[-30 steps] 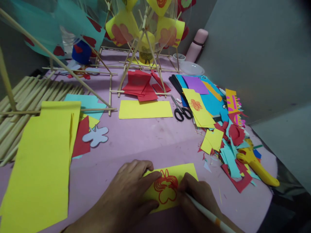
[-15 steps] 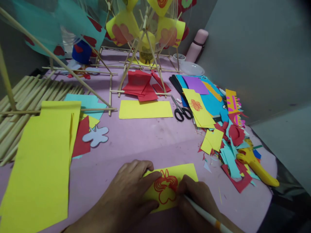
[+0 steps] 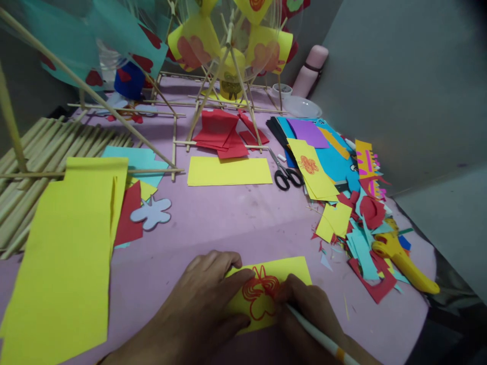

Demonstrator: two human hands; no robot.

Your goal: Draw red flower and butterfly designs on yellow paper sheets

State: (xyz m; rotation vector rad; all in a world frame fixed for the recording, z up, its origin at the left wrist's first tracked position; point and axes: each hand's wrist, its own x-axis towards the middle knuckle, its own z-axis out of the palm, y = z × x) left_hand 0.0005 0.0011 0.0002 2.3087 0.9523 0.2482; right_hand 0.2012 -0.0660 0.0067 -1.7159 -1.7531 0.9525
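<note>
A small yellow paper card (image 3: 297, 268) lies on the pink tabletop in front of me, with a red butterfly drawing (image 3: 262, 294) on it. My left hand (image 3: 213, 294) rests across the card's left part, thumb and fingers apart, pressing it to the table. Closed around a white marker (image 3: 315, 332) with an orange band, my right hand (image 3: 304, 304) sits over the card's right side. The marker's tip is hidden behind the fingers, close to the butterfly's right wing.
Scissors (image 3: 287, 175) lie beyond the card, beside a yellow strip (image 3: 230, 171). Paper scraps and a yellow glue gun (image 3: 405, 261) are at right. Large yellow sheets (image 3: 64, 253), a grey butterfly cutout (image 3: 152, 213) and wooden sticks (image 3: 38, 167) lie left. Stick frames (image 3: 232, 66) stand behind.
The view has shifted slightly. A few more red strokes seem to show on the butterfly's right wing; both hands keep their places on the card and the marker.
</note>
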